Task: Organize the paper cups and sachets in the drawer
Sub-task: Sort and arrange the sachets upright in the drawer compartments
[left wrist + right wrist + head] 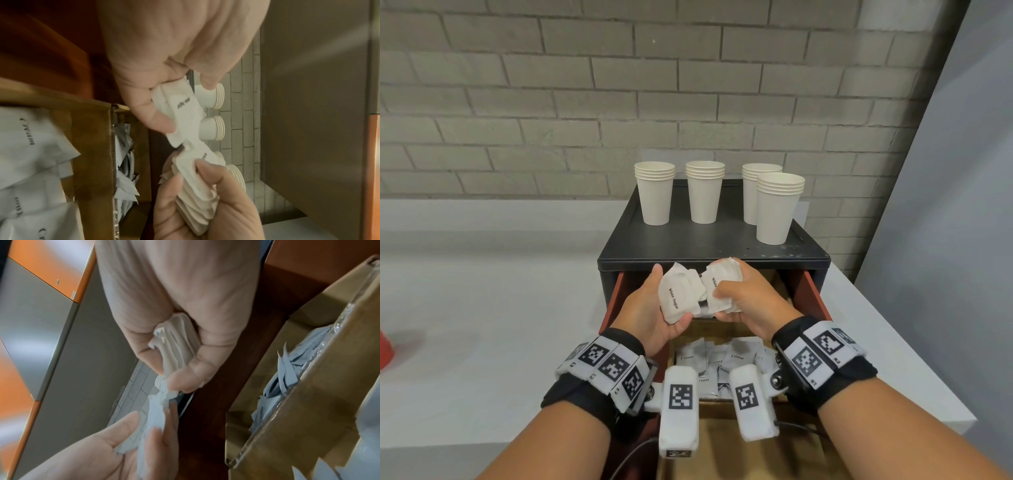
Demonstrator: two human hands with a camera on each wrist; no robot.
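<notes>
Two bundles of sachets sit in your hands above the open drawer. Your left hand, palm up, cradles white sugar sachets between curled fingers and thumb, their long axis running from your palm up toward the black cabinet. Your right hand, palm turned inward, clenches a fanned stack of sachets, edges meeting the left bundle. Cream sachets lie in a cardboard box below your wrists. Four stacks of paper cups stand upright on the cabinet.
</notes>
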